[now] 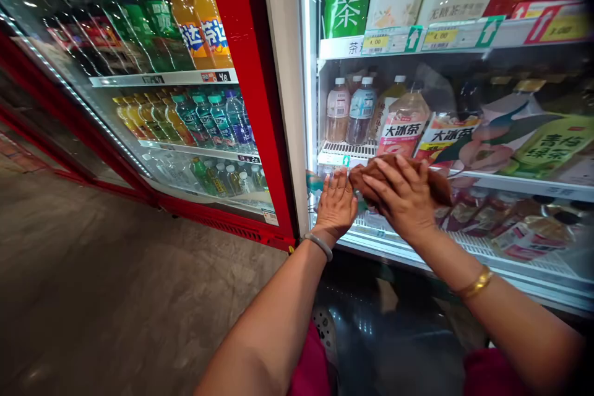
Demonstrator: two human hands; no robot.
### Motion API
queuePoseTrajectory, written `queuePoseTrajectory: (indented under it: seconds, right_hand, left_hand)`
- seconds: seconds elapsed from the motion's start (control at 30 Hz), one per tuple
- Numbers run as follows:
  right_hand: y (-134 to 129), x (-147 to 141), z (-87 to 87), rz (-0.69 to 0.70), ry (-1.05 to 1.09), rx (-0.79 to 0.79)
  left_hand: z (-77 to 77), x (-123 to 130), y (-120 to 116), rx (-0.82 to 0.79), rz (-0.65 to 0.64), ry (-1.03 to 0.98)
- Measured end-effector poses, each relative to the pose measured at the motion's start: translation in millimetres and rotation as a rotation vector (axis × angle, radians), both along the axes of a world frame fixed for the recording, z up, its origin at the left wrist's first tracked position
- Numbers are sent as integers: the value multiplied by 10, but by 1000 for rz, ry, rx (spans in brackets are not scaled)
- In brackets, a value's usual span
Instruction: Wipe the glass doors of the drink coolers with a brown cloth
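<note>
My left hand (336, 203) lies against the glass door of the lit drinks cooler, fingers stretched out and nothing in it. Just to its right, my right hand (403, 195) presses a crumpled brown cloth (439, 189) to the same glass. The cloth bunches out on both sides of the fingers, and its underside is hidden. Behind the glass, bottles of iced tea (403, 120) stand on the middle shelf. A green bottle label (554, 142) shows farther right.
A second cooler with a red frame (253, 74) stands at the left, holding rows of bottles (204, 117). Price tags line the shelf edge (464, 37) above my hands. Grey floor (139, 297) spreads below left, and a shoe (325, 328) shows under my left arm.
</note>
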State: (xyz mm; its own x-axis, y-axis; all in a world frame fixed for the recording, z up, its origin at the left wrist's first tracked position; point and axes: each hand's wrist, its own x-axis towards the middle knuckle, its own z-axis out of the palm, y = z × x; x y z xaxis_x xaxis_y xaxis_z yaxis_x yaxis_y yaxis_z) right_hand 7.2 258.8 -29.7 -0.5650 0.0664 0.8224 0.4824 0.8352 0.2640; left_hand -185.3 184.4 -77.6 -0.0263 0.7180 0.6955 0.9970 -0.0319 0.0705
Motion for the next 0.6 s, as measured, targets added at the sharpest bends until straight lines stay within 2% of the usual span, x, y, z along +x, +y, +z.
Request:
queuePoseTrajectory:
  seconds: [0.13,0.23,0.33,0.5,0.6]
  right_hand:
    - [-32,69,-191,22,-108,39]
    - [43,237,-141,7,-52,67]
    - [59,320,-78,-49,56,7]
    - [52,506,-195,-18,-97,-14]
    - [148,785,-151,-23,-92,6]
  left_hand:
    - [-50,51,-45,-7,8,16]
    - [-69,142,-36,-8,-2,42]
    - [-64,306,35,-4,-23,69]
    - [-36,520,164,44,26,54]
    - [-28,617,218,72,37,60]
